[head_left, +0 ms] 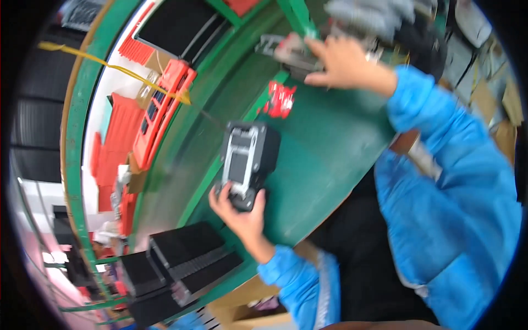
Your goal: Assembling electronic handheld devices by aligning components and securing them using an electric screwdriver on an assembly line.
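Note:
A black box-shaped device (pixel 266 147) with a silvery-grey frame on its top face rests on the green work surface. My left hand (pixel 239 215) grips its near end, thumb on one side and fingers on the other. At the far side of the surface, my right hand (pixel 345 63) is stretched out with its fingers apart. It hovers over or touches a blurred heap of grey and reddish small items (pixel 294 52); which of the two I cannot tell. Between the hands lies a small pile of shiny red pieces (pixel 279 100).
Black box-like units (pixel 190 256) stand at the near left. Beyond the table's green frame, orange-red trays (pixel 118 135) and a red case (pixel 159 115) line a shelf. A yellow strap (pixel 118 69) crosses there. Grey plastic bags (pixel 374 14) lie at the far right, an open carton (pixel 247 302) below.

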The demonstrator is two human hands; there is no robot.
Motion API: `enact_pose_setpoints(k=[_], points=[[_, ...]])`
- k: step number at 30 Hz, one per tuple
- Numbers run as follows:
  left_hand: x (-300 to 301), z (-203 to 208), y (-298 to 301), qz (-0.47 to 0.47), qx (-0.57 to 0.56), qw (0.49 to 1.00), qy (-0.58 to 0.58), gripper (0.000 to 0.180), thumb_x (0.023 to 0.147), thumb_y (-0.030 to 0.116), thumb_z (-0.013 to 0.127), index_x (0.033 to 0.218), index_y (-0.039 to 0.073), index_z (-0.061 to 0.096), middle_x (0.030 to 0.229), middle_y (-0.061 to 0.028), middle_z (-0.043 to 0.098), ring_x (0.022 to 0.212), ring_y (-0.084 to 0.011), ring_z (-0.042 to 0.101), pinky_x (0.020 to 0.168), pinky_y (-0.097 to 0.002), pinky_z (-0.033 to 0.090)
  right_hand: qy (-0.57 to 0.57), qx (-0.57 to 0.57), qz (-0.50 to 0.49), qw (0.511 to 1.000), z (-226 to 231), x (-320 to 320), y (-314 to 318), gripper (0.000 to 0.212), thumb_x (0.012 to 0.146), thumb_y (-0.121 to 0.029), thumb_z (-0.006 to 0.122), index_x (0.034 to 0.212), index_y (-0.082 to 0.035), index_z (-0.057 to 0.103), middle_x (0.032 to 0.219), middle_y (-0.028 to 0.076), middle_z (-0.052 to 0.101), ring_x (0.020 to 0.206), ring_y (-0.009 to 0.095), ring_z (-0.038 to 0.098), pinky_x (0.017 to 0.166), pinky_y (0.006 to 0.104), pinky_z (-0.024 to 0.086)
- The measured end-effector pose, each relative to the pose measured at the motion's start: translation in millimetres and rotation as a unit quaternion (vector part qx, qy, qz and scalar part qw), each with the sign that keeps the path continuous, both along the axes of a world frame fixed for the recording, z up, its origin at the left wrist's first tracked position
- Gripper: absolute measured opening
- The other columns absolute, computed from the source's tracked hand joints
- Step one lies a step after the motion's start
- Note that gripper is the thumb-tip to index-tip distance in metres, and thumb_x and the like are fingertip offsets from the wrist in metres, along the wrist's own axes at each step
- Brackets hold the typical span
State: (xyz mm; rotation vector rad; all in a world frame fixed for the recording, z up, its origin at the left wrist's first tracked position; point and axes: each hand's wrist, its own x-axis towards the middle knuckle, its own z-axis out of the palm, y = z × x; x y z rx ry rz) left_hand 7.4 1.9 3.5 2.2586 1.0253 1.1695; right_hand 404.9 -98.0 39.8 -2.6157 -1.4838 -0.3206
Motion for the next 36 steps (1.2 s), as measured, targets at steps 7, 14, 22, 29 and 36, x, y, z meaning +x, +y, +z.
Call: enact_pose_setpoints(k=[7, 14, 22, 29, 36], points=[[-22.7, -19.1, 3.7, -0.019, -0.032, 0.997, -0.073, 0.113, 0.055, 0.021, 0.092, 0.152, 0.004, 0.037, 0.146, -0.0164, 0.042, 0.134, -0.0326, 0.045, 0.110, -0.0456, 0.040, -0.086, 0.121, 0.107, 0.983, -26.4, -11.2, 22.8, 0.030, 0.076, -0.034, 0.075, 0.091, -0.009, 0.068, 0.091, 0.010, 0.064, 0.092, 0.032, 0.057, 0.084, 0.0479, 0.044], [-12.2, -43.8, 9.0, -0.008, -0.027, 0.986, -0.165, 0.123, 0.054, 0.040, 0.089, 0.155, 0.002, 0.031, 0.150, -0.0151, 0.042, 0.133, -0.0307, 0.047, 0.108, -0.0441, 0.041, -0.138, 0.155, 0.154, 0.966, -15.7, -6.9, 10.7, 0.034, 0.083, -0.035, 0.074, 0.104, -0.008, 0.071, 0.103, 0.008, 0.070, 0.092, 0.030, 0.059, 0.082, 0.0451, 0.044], [-20.0, -34.3, 9.0, -0.004, -0.045, 0.985, -0.165, 0.125, 0.056, 0.053, 0.086, 0.156, 0.002, 0.031, 0.151, -0.0178, 0.043, 0.136, -0.0320, 0.045, 0.110, -0.0459, 0.038, -0.105, 0.206, 0.149, 0.961, -27.7, -17.7, 21.7, 0.032, 0.085, -0.031, 0.072, 0.107, -0.007, 0.070, 0.099, 0.010, 0.069, 0.091, 0.032, 0.058, 0.081, 0.0465, 0.044], [-0.3, -13.5, -3.3, 0.035, 0.021, 0.986, -0.159, 0.106, 0.073, 0.049, 0.079, 0.155, 0.000, 0.032, 0.152, -0.0212, 0.043, 0.137, -0.0367, 0.045, 0.116, -0.0516, 0.031, -0.119, 0.289, 0.193, 0.930, -7.4, 6.8, 7.7, 0.030, 0.079, -0.011, 0.070, 0.109, -0.006, 0.069, 0.092, 0.010, 0.070, 0.093, 0.030, 0.061, 0.086, 0.0473, 0.045], [11.9, -14.7, -47.9, 0.098, 0.148, 0.960, -0.217, 0.077, 0.095, 0.041, 0.063, 0.153, 0.001, 0.032, 0.149, -0.0234, 0.044, 0.136, -0.0355, 0.048, 0.113, -0.0481, 0.039, -0.030, 0.403, 0.361, 0.841, 20.7, -50.9, -9.6, 0.041, 0.073, 0.000, 0.072, 0.114, -0.007, 0.071, 0.095, 0.003, 0.072, 0.087, 0.023, 0.065, 0.079, 0.0401, 0.047]])
